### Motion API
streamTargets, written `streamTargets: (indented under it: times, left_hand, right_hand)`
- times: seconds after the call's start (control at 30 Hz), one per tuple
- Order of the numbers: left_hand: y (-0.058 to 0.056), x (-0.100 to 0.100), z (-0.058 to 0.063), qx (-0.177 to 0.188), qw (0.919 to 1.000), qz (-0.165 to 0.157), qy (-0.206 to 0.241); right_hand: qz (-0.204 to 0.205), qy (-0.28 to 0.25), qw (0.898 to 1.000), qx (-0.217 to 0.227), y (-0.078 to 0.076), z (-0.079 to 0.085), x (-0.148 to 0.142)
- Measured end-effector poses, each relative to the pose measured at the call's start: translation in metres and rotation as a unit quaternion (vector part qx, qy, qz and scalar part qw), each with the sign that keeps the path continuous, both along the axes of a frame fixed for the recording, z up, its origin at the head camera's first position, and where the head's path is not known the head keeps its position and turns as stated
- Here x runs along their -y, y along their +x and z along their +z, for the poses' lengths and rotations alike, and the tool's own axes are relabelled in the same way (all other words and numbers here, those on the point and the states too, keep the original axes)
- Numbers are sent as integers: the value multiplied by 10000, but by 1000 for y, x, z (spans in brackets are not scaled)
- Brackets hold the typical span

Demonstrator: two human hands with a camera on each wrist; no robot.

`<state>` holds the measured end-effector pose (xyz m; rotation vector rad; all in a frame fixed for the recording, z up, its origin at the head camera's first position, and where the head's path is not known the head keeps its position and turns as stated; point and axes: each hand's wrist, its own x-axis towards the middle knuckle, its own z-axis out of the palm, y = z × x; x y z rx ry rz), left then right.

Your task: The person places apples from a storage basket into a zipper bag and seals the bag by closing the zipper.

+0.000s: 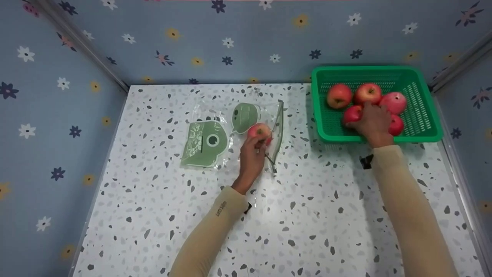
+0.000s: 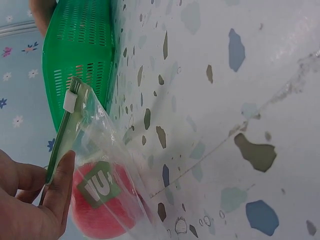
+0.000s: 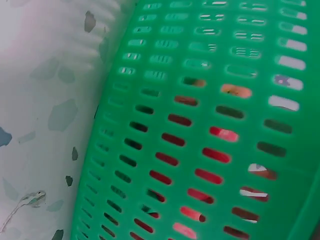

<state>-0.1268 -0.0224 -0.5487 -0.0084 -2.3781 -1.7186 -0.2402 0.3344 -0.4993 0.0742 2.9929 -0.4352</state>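
A clear plastic zip bag with green cartoon prints lies on the table, its green zip strip toward the right. One red apple is inside it, seen through the film in the left wrist view. My left hand pinches the bag's edge by the zip; a white slider sits at the strip's far end. Over in the green basket, my right hand grips a red apple, with thumb and fingers on either side. The basket's wall hides that hand in the right wrist view.
Several other apples lie in the basket, among them one at its left and a pinker one. The basket stands at the table's back right, close to the flower-patterned wall. Side panels border the speckled table.
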Motion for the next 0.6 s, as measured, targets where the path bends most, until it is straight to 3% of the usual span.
streamTargets:
  times: [0.6]
  left_hand:
    - [-1,0,-1,185,9998,-40,61]
  right_hand:
    - [187,-312,9976,-591,15,23,26]
